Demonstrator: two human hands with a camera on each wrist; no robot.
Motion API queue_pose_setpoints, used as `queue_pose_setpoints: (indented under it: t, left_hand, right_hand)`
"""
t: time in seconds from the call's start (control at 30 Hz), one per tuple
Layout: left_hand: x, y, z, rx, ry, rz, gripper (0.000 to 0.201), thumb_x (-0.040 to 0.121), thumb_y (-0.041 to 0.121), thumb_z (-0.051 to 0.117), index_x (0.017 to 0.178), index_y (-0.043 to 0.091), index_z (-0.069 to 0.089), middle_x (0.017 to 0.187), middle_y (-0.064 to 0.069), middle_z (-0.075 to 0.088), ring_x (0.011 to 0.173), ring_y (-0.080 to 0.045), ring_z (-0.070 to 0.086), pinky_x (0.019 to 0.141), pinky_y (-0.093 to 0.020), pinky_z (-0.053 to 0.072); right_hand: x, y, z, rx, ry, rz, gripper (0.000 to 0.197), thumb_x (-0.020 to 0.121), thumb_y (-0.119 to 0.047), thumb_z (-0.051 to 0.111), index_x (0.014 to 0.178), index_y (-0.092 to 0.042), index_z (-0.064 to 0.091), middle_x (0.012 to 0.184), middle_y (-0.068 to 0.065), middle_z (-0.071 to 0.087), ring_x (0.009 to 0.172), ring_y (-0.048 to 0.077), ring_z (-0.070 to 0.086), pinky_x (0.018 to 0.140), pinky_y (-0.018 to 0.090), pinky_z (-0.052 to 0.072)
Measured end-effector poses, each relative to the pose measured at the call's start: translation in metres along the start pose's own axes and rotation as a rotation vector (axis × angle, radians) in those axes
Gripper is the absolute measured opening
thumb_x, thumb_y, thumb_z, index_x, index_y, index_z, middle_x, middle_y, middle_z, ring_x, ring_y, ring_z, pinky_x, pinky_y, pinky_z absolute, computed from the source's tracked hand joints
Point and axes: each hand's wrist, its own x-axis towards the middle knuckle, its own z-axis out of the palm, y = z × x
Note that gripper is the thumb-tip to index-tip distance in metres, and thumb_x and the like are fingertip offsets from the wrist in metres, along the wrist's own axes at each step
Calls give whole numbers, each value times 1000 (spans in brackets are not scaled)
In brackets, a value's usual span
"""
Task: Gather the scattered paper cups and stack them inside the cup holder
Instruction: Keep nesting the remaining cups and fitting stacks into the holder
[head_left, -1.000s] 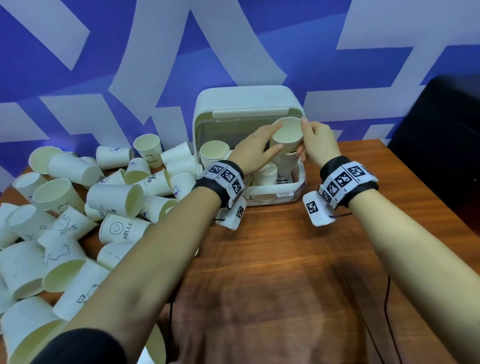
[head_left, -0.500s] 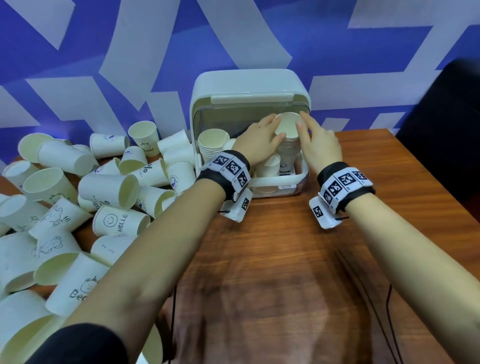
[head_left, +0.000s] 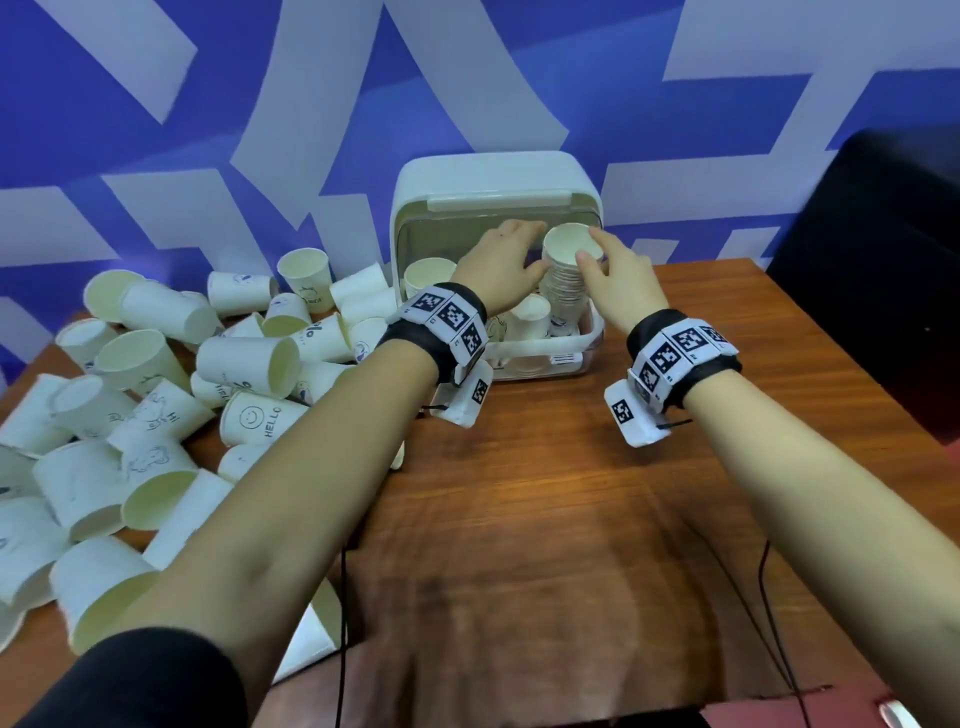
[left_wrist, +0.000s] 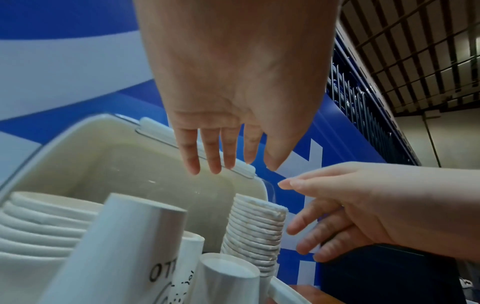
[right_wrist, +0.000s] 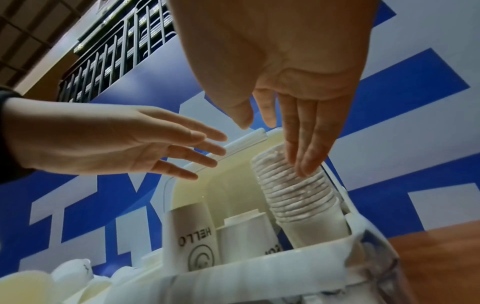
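The white cup holder (head_left: 498, 176) stands open at the table's back. A tall stack of paper cups (head_left: 569, 260) rises in its right side. My left hand (head_left: 506, 265) hovers just left of the stack top, fingers straight, holding nothing. My right hand (head_left: 618, 283) is at the stack's right, fingers straight beside the upper rims; I cannot tell whether they touch. The left wrist view shows the stack (left_wrist: 255, 228) between my left hand (left_wrist: 228, 164) and my right hand (left_wrist: 350, 207). The right wrist view shows the right hand (right_wrist: 285, 133) over the stack (right_wrist: 298, 189).
A lower stack (head_left: 428, 273) and upside-down cups (head_left: 530, 322) share the holder. Scattered cups (head_left: 249, 364) cover the table's left half. A black object (head_left: 883, 260) stands at the right. Cables (head_left: 769, 597) run over the bare wooden table (head_left: 571, 493).
Both hands lowered the cup they held onto the tall stack, then let go of it; their fingers now stand straight on either side.
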Motion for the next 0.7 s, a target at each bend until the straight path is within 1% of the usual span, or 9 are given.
queue_pose_setpoints:
  t: [0.03,0.13,0.2,0.27,0.37,0.47,0.57,0.63,0.7]
  left_hand:
    - [-6,2,-6,12,4,-4,51,96,31,49,143,17,38,146,-10,41,132,-27,39,108,-38,34]
    - [-23,4,-20,35,10,-15,49,95,29,50,142,17,40,146,-9,41,132,-25,40,108,-37,34]
    - [-36,6,-27,49,7,-25,50,96,29,50,143,16,40,146,-9,42,133,-25,39,108,-36,32]
    - [-50,7,-33,51,-10,-38,49,96,29,50,142,15,41,145,-9,43,133,-26,40,109,-37,32]
    - [-76,7,-41,40,-25,-50,46,96,27,50,139,13,45,141,-10,49,130,-27,44,108,-37,34]
    - [-114,9,-47,-7,-36,-94,43,95,26,51,136,13,49,134,-8,55,123,-23,52,102,-32,40]
    - [-171,15,-45,-27,-153,-131,43,96,31,53,135,15,50,127,-6,60,112,-20,57,89,-24,40]
    - [-212,14,-37,-18,-249,-133,43,95,35,55,134,17,51,127,-4,60,114,-19,57,85,-19,36]
    - [-250,10,-35,13,-296,-166,45,95,37,55,135,17,51,129,1,58,118,-16,53,81,-12,27]
  right_hand:
    - [-4,-2,-1,8,-4,4,49,99,-36,39,145,-20,36,103,8,62,111,33,54,98,42,43]
    - [-17,-7,0,13,-19,30,50,97,-34,42,145,-22,34,116,17,62,113,35,54,99,44,43]
    - [-27,-10,2,6,-55,24,50,96,-33,43,144,-22,35,115,19,63,109,35,57,96,43,46]
    - [-41,-17,3,-11,-101,11,49,96,-31,43,143,-22,38,116,18,63,109,34,57,94,39,47]
    - [-65,-29,6,-4,-149,-6,46,96,-29,46,140,-19,43,118,14,62,113,30,54,96,34,41]
    - [-96,-41,15,12,-204,-39,42,96,-25,46,137,-16,47,111,13,63,107,28,57,90,31,42]
    - [-139,-55,31,14,-352,-130,38,96,-29,50,131,-15,54,115,9,64,109,24,58,88,27,41]
    - [-170,-61,45,-11,-511,-218,36,96,-31,51,128,-16,57,122,6,62,111,21,57,89,26,41]
    - [-198,-66,58,-49,-643,-263,37,96,-34,50,128,-18,56,124,6,62,111,20,57,87,25,40]
